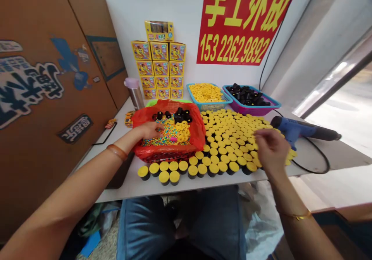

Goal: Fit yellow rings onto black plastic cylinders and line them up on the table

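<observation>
My left hand (151, 130) reaches into a basket lined with a red plastic bag (142, 114), touching the small multicoloured beads (165, 130); its fingertips are partly hidden among them. Black cups (182, 114), yellow ring-shaped lids (183, 132) and a small pink piece (173, 139) lie on the beads. Over the right side of a wide group of black cups with yellow tops (226, 136), my right hand (272, 147) has its fingers curled together. Whatever those fingers hold, if anything, is hidden from me.
Behind stand a blue basket of yellow lids (206, 93), a purple basket of black cups (247, 95), stacked yellow boxes (161, 68) and a flask (135, 93). A blue heat gun (299, 131) with a cable lies at right. Cardboard boxes (87, 58) rise at left.
</observation>
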`<control>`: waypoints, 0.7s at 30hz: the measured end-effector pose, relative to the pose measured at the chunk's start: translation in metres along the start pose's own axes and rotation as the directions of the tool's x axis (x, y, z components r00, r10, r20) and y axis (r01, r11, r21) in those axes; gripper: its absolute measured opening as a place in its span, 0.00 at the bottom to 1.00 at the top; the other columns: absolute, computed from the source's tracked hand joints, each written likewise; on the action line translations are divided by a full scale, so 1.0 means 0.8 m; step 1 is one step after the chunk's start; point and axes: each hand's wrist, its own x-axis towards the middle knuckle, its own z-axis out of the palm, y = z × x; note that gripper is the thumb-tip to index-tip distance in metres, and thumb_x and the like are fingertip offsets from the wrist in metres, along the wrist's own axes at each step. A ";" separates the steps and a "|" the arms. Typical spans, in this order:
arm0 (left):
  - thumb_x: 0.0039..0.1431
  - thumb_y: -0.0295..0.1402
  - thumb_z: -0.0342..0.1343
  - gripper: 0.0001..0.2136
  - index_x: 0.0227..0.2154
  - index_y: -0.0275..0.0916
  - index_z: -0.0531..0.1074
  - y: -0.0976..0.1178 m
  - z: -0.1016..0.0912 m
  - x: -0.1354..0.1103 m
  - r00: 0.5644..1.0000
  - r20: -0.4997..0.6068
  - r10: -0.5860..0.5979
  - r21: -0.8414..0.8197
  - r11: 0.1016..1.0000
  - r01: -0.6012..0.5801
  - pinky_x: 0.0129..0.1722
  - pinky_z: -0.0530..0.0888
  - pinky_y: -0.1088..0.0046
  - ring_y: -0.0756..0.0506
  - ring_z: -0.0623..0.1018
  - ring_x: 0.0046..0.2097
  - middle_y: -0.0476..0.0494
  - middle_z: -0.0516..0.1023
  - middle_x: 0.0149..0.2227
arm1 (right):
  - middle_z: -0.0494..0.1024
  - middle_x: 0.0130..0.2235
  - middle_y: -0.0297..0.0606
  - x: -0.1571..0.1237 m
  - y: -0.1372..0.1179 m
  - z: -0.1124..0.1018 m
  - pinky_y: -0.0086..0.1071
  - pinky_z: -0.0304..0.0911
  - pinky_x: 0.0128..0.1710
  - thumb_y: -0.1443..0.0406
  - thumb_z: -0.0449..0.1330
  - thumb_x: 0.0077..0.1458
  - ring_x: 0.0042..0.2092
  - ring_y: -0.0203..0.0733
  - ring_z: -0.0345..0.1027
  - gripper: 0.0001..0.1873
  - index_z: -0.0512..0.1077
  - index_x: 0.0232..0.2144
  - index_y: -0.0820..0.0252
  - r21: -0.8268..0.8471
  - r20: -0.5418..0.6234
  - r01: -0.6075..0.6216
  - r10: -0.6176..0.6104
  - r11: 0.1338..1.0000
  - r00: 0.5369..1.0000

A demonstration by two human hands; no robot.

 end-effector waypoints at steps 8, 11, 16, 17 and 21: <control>0.48 0.35 0.63 0.12 0.36 0.39 0.82 0.015 -0.031 0.015 0.974 0.222 -0.046 -0.050 0.997 0.058 0.38 0.71 0.76 0.44 0.79 0.38 0.46 0.84 0.37 | 0.81 0.40 0.41 0.006 -0.130 0.225 0.31 0.65 0.40 0.69 0.63 0.52 0.38 0.39 0.73 0.10 0.79 0.38 0.62 0.244 0.912 0.238 -0.306 0.940 0.274; 0.50 0.30 0.59 0.09 0.34 0.36 0.82 0.004 -0.036 0.042 0.991 0.038 -0.127 -0.072 0.989 0.130 0.39 0.70 0.75 0.44 0.79 0.38 0.42 0.84 0.36 | 0.81 0.37 0.40 -0.005 -0.127 0.259 0.29 0.61 0.39 0.76 0.62 0.49 0.39 0.39 0.72 0.12 0.80 0.36 0.62 0.234 0.934 0.342 -0.308 0.910 0.181; 0.46 0.23 0.58 0.13 0.36 0.33 0.80 -0.014 -0.028 0.098 0.969 -0.132 -0.207 -0.094 0.976 0.196 0.48 0.70 0.69 0.37 0.78 0.48 0.30 0.81 0.44 | 0.79 0.36 0.41 -0.013 -0.121 0.267 0.27 0.57 0.36 0.74 0.60 0.53 0.37 0.38 0.69 0.08 0.79 0.35 0.64 0.201 0.941 0.432 -0.296 0.879 0.166; 0.45 0.23 0.58 0.11 0.34 0.33 0.80 -0.017 -0.025 0.106 0.969 -0.132 -0.211 -0.116 0.974 0.196 0.47 0.70 0.68 0.36 0.78 0.47 0.30 0.82 0.42 | 0.79 0.37 0.41 -0.012 -0.122 0.266 0.27 0.56 0.35 0.72 0.61 0.53 0.37 0.38 0.69 0.07 0.78 0.35 0.64 0.175 0.949 0.459 -0.273 0.871 0.157; 0.39 0.21 0.61 0.05 0.21 0.36 0.76 -0.023 -0.013 0.125 0.966 -0.175 -0.190 -0.242 0.959 0.145 0.45 0.72 0.68 0.39 0.80 0.40 0.37 0.81 0.28 | 0.77 0.34 0.38 -0.010 -0.132 0.261 0.27 0.51 0.30 0.72 0.61 0.53 0.35 0.37 0.66 0.03 0.74 0.31 0.62 0.076 0.975 0.472 -0.164 0.879 0.149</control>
